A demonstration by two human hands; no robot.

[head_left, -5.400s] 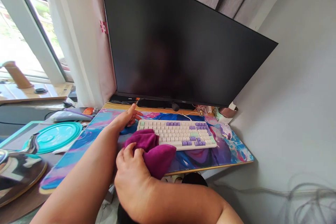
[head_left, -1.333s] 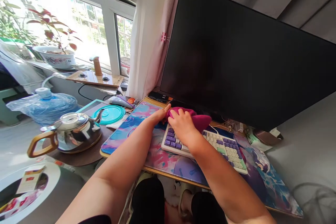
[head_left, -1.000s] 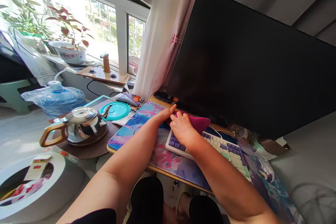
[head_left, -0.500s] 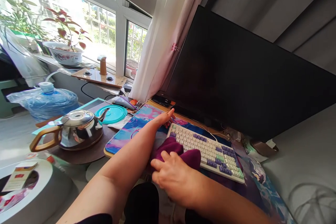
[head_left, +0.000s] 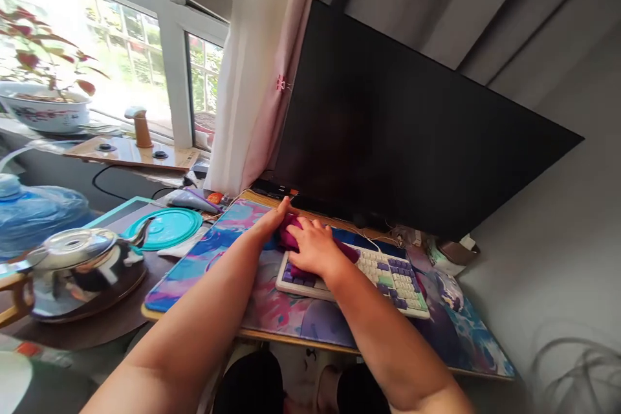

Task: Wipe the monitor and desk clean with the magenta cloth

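Note:
A white keyboard (head_left: 402, 284) with purple and green keys lies on a blue and pink desk mat (head_left: 276, 310). Across its left part is a bunched maroon cloth (head_left: 287, 237), partly hidden beneath my right hand (head_left: 315, 246). That hand presses the cloth onto the keys, its fingers somewhat spread and bent into the fabric. At the keyboard's far left corner is my left hand (head_left: 274, 218), with its thumb pointing up. The cloth hides the other left fingers, so I cannot see whether they grip the keyboard.
A large black monitor (head_left: 402, 136) stands behind the keyboard. To the left, a steel kettle (head_left: 87, 272) sits on a round stand near a turquoise lid (head_left: 169, 228). A mouse (head_left: 449, 291) rests on the mat's right side. Curtains (head_left: 247, 77) hang beside the window.
My right hand has moved from the desk's front edge up onto the keyboard, bringing the maroon cloth along. The keyboard sits more level, and the view has shifted right.

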